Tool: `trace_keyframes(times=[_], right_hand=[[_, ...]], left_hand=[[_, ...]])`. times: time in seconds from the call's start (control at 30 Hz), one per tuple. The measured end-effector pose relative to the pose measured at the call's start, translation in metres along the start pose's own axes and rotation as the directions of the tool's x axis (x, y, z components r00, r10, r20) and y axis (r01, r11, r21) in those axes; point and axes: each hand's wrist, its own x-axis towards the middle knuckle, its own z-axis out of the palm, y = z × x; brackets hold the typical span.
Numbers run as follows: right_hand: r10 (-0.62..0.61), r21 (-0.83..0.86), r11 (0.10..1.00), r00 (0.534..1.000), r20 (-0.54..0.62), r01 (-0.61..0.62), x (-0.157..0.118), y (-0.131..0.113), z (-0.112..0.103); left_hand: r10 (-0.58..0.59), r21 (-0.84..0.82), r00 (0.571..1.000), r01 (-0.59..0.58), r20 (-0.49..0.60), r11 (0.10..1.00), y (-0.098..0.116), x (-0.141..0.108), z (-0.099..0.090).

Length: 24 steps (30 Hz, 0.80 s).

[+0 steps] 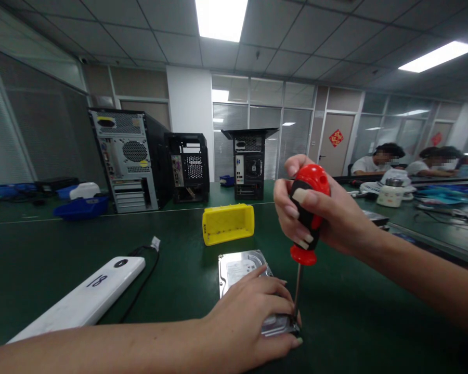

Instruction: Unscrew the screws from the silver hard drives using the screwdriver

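Observation:
A silver hard drive [234, 265] lies flat on the green table in front of me. My left hand [253, 311] grips it from above, fingers and thumb bent around its near end and covering much of its top. In my right hand [315, 208] is a screwdriver [308, 215] with a red and black handle, held upright with a slight tilt. Its thin metal shaft runs down to the drive's near right corner, beside my left fingertips. Whether the tip sits in a screw is hidden.
Behind the drive stands a yellow bin [229, 228] with small dark bits inside. A white power strip [86, 296] with a black cable lies left. Computer cases [136, 161] line the back, near a blue tray [81, 206]. Several people sit far right, past a jar [390, 193].

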Motion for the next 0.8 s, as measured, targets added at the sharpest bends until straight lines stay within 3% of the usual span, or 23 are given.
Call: trace_keyframes(times=[0.3, 0.43, 0.63, 0.8], right_hand=[[0.152, 0.022, 0.988, 0.988, -0.028, -0.151, 0.002, -0.014, 0.004], [0.102, -0.012, 0.995, 0.991, -0.086, -0.103, 0.003, -0.010, 0.000], [0.096, -0.026, 0.995, 0.995, 0.038, -0.095, 0.004, -0.006, -0.003], [0.127, -0.007, 0.992, 0.991, 0.032, -0.127, 0.001, -0.012, 0.003]], left_hand=[[0.001, -0.019, 1.000, -0.001, 0.000, 1.000, 0.000, 0.000, -0.001], [-0.006, -0.025, 1.000, 0.006, -0.002, 1.000, -0.001, -0.001, 0.000], [0.015, -0.030, 1.000, -0.015, -0.015, 0.999, -0.002, -0.002, 0.000], [0.030, 0.025, 0.999, -0.030, -0.021, 0.999, -0.003, -0.003, 0.002]])
